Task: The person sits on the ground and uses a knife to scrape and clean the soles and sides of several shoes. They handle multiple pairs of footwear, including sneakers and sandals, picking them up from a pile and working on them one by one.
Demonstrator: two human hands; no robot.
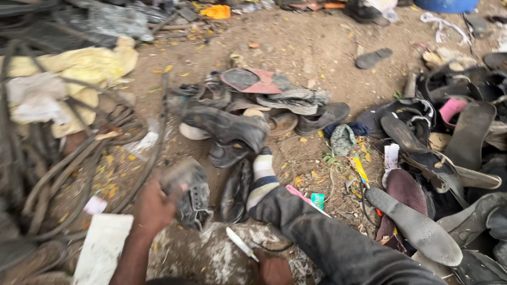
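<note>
The left hand (pixel 154 207) is clenched around a worn, dusty grey leather shoe (pixel 191 194), gripping it at its near side and holding it just above the dirt ground (pixel 317 47), at about 7 o'clock in the view. The shoe looks scuffed and limp, its upper creased and dull, with a row of eyelets showing along the opening; it is blurred. The right hand (pixel 272 269), at 6 o'clock, grasps a slim white-handled blade (pixel 242 244) that points up toward 11 o'clock over a mottled grey stone block (pixel 211 256).

A leg in a dark trouser and a grey-and-white striped sock (pixel 261 179) stretches toward 12 o'clock. Beyond the sock lies a heap of worn black shoes (pixel 232 126), cracked and flattened. At 3 o'clock sits a pile of loose dark rubber soles (pixel 422 158), smooth and curved. At 9 o'clock, coiled dark rubber hoses (pixel 63 163) lie over crumpled yellow cloth (pixel 79 66).
</note>
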